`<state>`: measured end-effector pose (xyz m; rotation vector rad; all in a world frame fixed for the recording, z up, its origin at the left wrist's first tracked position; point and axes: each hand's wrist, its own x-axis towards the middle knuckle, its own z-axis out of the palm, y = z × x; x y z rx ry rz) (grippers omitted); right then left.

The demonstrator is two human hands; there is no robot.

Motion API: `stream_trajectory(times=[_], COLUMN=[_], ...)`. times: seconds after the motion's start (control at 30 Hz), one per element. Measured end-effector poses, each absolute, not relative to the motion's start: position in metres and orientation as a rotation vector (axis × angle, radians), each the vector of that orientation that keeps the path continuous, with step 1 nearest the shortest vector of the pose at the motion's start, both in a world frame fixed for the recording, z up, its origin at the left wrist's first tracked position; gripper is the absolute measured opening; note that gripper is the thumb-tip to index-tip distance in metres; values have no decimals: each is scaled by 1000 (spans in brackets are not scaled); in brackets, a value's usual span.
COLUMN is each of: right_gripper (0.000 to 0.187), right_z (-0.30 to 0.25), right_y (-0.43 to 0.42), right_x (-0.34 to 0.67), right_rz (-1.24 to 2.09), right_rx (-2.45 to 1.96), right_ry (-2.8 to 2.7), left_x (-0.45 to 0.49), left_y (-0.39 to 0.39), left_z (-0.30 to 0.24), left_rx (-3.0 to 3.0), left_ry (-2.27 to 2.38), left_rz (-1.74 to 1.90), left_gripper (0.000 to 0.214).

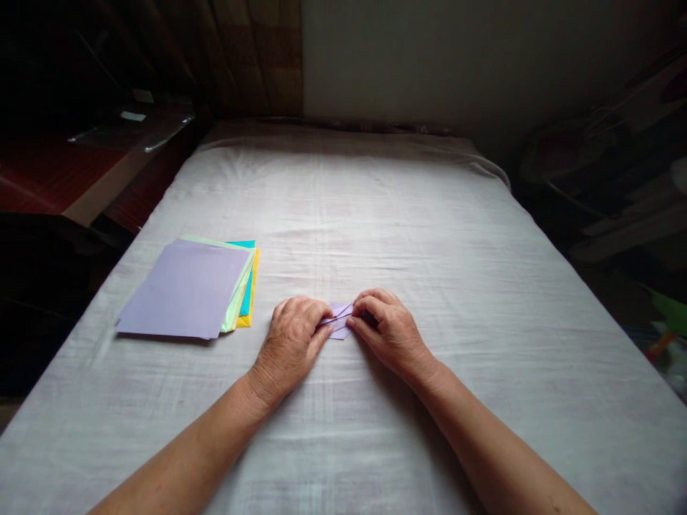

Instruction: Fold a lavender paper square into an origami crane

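Observation:
A small piece of folded purple paper (339,330) lies on the cloth-covered surface between my hands, with crease lines and overlapping flaps showing. My left hand (298,332) pinches its left end between thumb and fingers. At the opposite end, my right hand (387,325) grips it with thumb and forefinger, the other fingers curled. Both ends of the paper are partly hidden under my fingers. To the left of my left hand rests a stack of coloured paper sheets (185,286), purple on top, with pale green, teal and yellow edges sticking out on the right.
A pale, wrinkled sheet (386,200) covers the wide flat surface. Beyond its left edge stands a dark red wooden piece of furniture (54,175) with a clear plastic sleeve (144,125) on it. A curtain (257,57) and a wall are at the back. Dim clutter fills the right side.

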<state>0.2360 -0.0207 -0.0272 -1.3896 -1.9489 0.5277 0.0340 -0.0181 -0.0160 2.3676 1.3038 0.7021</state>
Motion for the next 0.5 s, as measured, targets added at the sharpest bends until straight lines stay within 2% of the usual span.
stream_trajectory(times=[0.27,0.5], right_gripper=[4,20], right_z=[-29,-29], right_y=[-20,-24], right_x=[240,239], right_rz=[512,375], right_rx=[-1369,-1237], right_ry=[-1953,-2120], left_x=[21,24], left_y=[-20,-19], left_z=[-19,-15], left_rx=[2474,2703], left_ry=[1179,1090], left_rz=[753,683], left_gripper=[21,21])
